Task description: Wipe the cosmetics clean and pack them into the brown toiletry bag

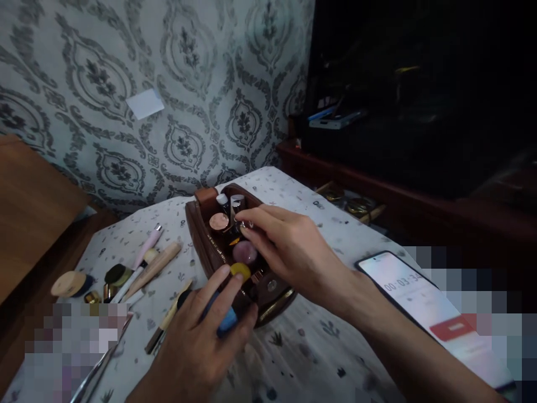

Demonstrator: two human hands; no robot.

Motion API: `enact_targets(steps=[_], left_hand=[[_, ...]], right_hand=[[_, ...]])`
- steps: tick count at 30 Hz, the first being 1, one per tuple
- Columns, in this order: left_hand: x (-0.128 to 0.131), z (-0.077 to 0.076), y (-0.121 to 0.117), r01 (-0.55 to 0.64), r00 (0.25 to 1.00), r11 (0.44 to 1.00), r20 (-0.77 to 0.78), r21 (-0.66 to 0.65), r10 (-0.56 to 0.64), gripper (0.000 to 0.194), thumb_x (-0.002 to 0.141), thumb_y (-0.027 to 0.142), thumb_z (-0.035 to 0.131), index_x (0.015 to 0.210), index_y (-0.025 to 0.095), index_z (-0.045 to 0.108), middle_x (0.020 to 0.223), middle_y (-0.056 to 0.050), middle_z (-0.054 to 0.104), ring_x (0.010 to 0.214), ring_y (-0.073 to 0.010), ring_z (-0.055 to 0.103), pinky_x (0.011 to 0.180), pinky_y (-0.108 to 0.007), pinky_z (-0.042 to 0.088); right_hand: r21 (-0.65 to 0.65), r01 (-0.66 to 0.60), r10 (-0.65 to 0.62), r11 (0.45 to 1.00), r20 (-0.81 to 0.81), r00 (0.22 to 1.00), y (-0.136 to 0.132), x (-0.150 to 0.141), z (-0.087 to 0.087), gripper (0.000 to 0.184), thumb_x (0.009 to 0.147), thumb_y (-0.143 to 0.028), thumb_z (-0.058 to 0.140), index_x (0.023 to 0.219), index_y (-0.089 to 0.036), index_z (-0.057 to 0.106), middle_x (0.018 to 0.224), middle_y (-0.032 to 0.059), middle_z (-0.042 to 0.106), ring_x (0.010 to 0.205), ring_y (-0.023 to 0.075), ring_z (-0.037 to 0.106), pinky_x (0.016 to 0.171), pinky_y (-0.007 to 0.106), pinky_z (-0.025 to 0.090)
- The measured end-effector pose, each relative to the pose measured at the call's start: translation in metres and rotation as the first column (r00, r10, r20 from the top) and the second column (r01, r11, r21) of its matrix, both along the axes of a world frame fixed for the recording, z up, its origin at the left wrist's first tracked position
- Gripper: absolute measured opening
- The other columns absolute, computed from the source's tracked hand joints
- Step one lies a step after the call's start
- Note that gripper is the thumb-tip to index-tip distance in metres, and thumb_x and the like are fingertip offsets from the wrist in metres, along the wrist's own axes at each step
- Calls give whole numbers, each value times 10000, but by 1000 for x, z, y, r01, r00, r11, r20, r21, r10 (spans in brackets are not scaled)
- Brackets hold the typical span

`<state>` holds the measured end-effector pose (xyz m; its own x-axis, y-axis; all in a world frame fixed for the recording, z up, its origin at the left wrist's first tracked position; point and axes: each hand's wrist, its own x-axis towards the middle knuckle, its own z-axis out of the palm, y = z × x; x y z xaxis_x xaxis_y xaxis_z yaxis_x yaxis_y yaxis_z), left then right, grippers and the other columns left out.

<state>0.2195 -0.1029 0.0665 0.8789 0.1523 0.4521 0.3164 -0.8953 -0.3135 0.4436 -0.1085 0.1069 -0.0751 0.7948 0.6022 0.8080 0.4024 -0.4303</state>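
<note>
An unzipped brown makeup bag (201,246) stands on the patterned cloth, with several cosmetics inside. My right hand (293,240) reaches into it, thumb and fingers pinched on a small dark cosmetic container with a shiny cap (238,208). Around those fingertips are a white-capped bottle (222,200), a round pinkish compact (218,221), a mauve sponge (245,253) and a yellow round item (240,272). My left hand (210,330) curls over a blue object (227,321) at the bag's near side; its fingertips touch the yellow item. Most of the blue object is hidden.
Left of the bag lie makeup brushes (153,268), a pink pen-like tool (147,246), a round jar (71,284) and a dark green-topped one (117,275). A phone (419,302) showing a timer lies right. Behind are a patterned wall (184,101) and a dark screen (419,101).
</note>
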Motion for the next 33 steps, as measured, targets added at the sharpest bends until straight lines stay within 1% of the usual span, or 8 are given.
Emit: enact_targets(steps=[4, 9, 12, 17, 23, 27, 30, 33], left_hand=[[3, 4, -3, -28, 999, 1000, -26, -13, 28, 351, 946, 103, 503, 1241, 209, 660, 1426, -176, 520, 1439, -346, 370, 947, -448, 571], [6, 6, -6, -42, 999, 999, 25, -10, 42, 345, 947, 77, 480, 1211, 195, 669, 1399, -159, 556, 1430, -318, 393, 964, -437, 569], [5, 4, -5, -33, 999, 999, 30, -19, 33, 352, 953, 82, 457, 1218, 184, 665, 1425, -166, 536, 1440, -315, 377, 978, -449, 563], [-2, 3, -5, -28, 999, 999, -23, -29, 27, 385, 938, 72, 460, 1252, 179, 655, 1462, -185, 496, 1468, -346, 335, 996, -487, 553], [-8, -2, -3, -36, 997, 999, -75, -23, 34, 469, 904, 60, 502, 1343, 195, 597, 1566, -183, 377, 1502, -362, 275, 1045, -498, 529], [-10, -7, -1, -5, 998, 1000, -61, -29, 3, 495, 883, 25, 481, 1340, 173, 597, 1599, -196, 312, 1503, -387, 262, 1046, -530, 520], [-8, -7, -2, -9, 999, 999, -51, -45, 6, 503, 877, -3, 446, 1323, 164, 608, 1587, -197, 326, 1506, -382, 256, 1054, -525, 513], [-2, -6, -5, -25, 999, 997, 19, -69, 27, 455, 893, -20, 420, 1247, 157, 645, 1517, -191, 412, 1500, -362, 278, 1080, -529, 486]], right_hand=[[84, 16, -5, 996, -128, 992, -12, 1, -9, 205, 975, -178, 502, 1096, -198, 666, 981, 64, 744, 823, 181, 711, 716, 274, 540], [112, 84, -63, 990, -181, 981, -17, 2, -20, 188, 965, -186, 510, 1060, -197, 672, 855, 49, 748, 678, 167, 693, 602, 259, 524], [118, 81, -57, 990, -192, 980, -14, 2, -18, 194, 959, -174, 515, 1051, -204, 683, 864, 44, 751, 701, 166, 700, 623, 256, 530], [118, 82, -53, 990, -226, 973, -13, 0, -13, 205, 956, -153, 523, 1047, -208, 698, 924, 50, 754, 777, 172, 712, 681, 260, 537], [167, 164, -92, 972, -371, 924, -27, 3, -21, 189, 966, -203, 533, 1062, -196, 696, 832, 47, 744, 684, 168, 686, 621, 270, 544], [158, 233, -145, 960, -431, 891, -35, 8, -26, 176, 962, -229, 559, 1076, -212, 692, 962, 65, 763, 722, 177, 698, 601, 279, 554], [171, 253, -155, 952, -445, 882, -36, 11, -31, 161, 955, -225, 583, 1067, -205, 697, 981, 65, 765, 741, 174, 703, 628, 277, 563], [171, 266, -157, 949, -475, 866, -34, 10, -37, 155, 947, -242, 609, 1066, -206, 703, 958, 57, 760, 741, 174, 704, 646, 276, 573]])
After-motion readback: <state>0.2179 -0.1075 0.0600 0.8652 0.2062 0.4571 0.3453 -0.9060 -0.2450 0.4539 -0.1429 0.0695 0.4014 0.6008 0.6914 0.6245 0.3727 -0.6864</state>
